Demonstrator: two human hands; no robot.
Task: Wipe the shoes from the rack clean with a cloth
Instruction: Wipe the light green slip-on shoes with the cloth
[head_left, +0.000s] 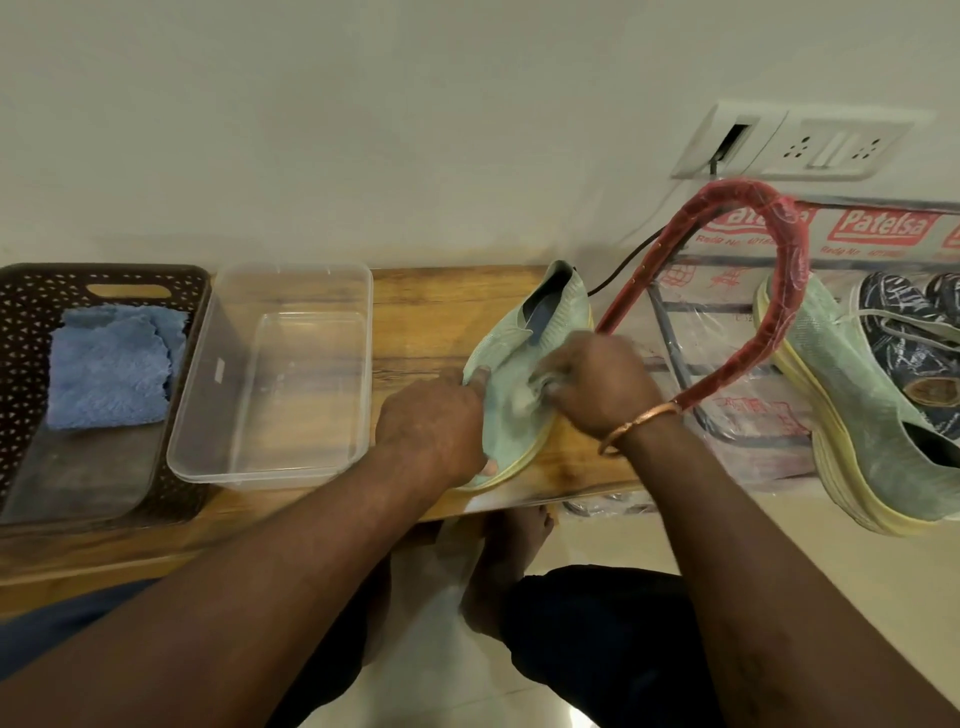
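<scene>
A pale green knit shoe (537, 332) with a yellow sole lies on the wooden bench (426, 306). My left hand (434, 428) grips its toe end and holds it down. My right hand (597, 387) is blurred and presses a small pale cloth (535, 389) bunched in its fingers against the shoe's upper. The matching green shoe (857, 410) rests on the rack (727, 332) at the right, beside a dark patterned shoe (904, 322).
A clear plastic tub (291, 291) stands left of the shoe. Further left a brown perforated basket (36, 312) holds a blue folded cloth (111, 364). The rack has a red wrapped handle (779, 223). A wall socket (810, 145) with a cable sits above. My feet (498, 540) are below the bench.
</scene>
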